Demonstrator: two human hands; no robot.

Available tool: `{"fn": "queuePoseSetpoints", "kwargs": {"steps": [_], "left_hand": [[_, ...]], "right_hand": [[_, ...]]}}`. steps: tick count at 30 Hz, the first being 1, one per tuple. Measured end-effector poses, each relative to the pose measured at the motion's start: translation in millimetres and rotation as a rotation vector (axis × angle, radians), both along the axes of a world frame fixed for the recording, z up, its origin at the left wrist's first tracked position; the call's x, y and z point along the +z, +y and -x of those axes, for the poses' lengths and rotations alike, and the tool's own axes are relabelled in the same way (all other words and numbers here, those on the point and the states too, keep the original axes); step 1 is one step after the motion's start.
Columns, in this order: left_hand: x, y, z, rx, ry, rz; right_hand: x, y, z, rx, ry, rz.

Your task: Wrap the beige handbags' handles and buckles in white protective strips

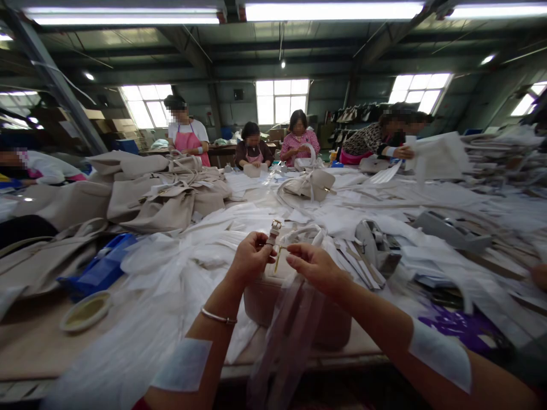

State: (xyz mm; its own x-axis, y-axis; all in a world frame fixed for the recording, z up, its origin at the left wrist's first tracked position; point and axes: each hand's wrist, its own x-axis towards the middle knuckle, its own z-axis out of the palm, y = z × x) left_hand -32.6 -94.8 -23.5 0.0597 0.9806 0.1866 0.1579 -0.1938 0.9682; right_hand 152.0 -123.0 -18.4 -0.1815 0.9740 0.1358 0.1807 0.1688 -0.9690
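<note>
Table (38, 353) stretches wide before us, much of it buried under white wrapping (158, 285); beyond it we see a person in a pink apron (191, 139), a person in a checked shirt (288, 147), and, to the right, a person in a spotted top (363, 139) leaning near a big pale sheet (440, 156); on our left a heap of beige bags (145, 196) crowds the surface, and another bag (310, 185) lies farther off, ahead of us; close to us sits a boxy bag (260, 302), and clear plastic strips (286, 330) hang down over its front, hiding the middle of it from us.

A blue tape holder (102, 265) stands left of the wrapping, with a round dish (85, 313) just beside it; two grey tape holders, one near (376, 247) and one farther right (453, 230), take up the right side, and loose flat strips (359, 262) lie between the nearer one and our arm.

Our left hand (252, 259) pinches a short strap (272, 234), upright above the boxy bag; our right hand (314, 267) curls opposite, fingertips just beside the strap, and we cannot tell whether they grip anything; a thin gold strip (276, 262) shows between the hands; a small buckle (277, 224) tops the strap.
</note>
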Motion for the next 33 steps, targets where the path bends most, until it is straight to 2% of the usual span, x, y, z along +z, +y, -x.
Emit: {"fn": "queuePoseSetpoints", "kwargs": {"steps": [1,4,7,10,12,14,16,18,19,21,23,25,27,28,30,33], "left_hand": [[1.5,-4,0,-0.045,-0.095,0.004],[5.5,-15,0,-0.149,-0.133,0.0],[11.2,-21,3,-0.262,-0.152,0.067],[17.3,-21,3,-0.334,-0.176,0.127],[17.8,-18,1,-0.303,-0.106,0.112],[13.4,-14,-1,-0.24,-0.044,0.086],[5.3,-9,0,-0.167,-0.123,0.108],[-3.5,-3,3,-0.097,-0.318,0.194],[-7.3,0,5,-0.058,-0.425,0.245],[-12.3,4,8,-0.006,-0.611,0.336],[-14.1,4,9,0.002,-0.729,0.405],[-13.8,-2,8,0.001,-0.77,0.453],[-13.0,-11,6,0.027,-0.752,0.465],[-12.8,-15,5,0.052,-0.737,0.456],[-12.8,-22,1,0.108,-0.711,0.421],[-14.2,-22,-3,0.157,-0.679,0.389]], "right_hand": [[3.3,8,6,0.032,0.03,0.062],[11.0,24,22,0.091,0.172,0.183],[14.3,34,31,0.016,0.246,0.079],[18.6,39,36,-0.048,0.205,-0.005],[24.3,36,33,-0.044,0.088,-0.103],[28.7,24,24,-0.066,-0.076,-0.298],[25.4,3,7,-0.147,-0.215,-0.522],[9.6,-18,-15,-0.272,-0.289,-0.629],[-2.6,-27,-27,-0.357,-0.318,-0.614],[-30.9,-37,-49,-0.503,-0.305,-0.443],[-56.1,-37,-67,-0.448,-0.221,-0.18],[-70.8,-30,-81,-0.284,-0.132,-0.024],[-74.4,-16,-92,-0.161,-0.1,-0.011],[-73.5,-7,-99,-0.159,-0.142,-0.037],[-70.0,20,-112,-0.226,-0.32,-0.088],[-67.8,79,-134,-0.36,-0.584,-0.12]]}}
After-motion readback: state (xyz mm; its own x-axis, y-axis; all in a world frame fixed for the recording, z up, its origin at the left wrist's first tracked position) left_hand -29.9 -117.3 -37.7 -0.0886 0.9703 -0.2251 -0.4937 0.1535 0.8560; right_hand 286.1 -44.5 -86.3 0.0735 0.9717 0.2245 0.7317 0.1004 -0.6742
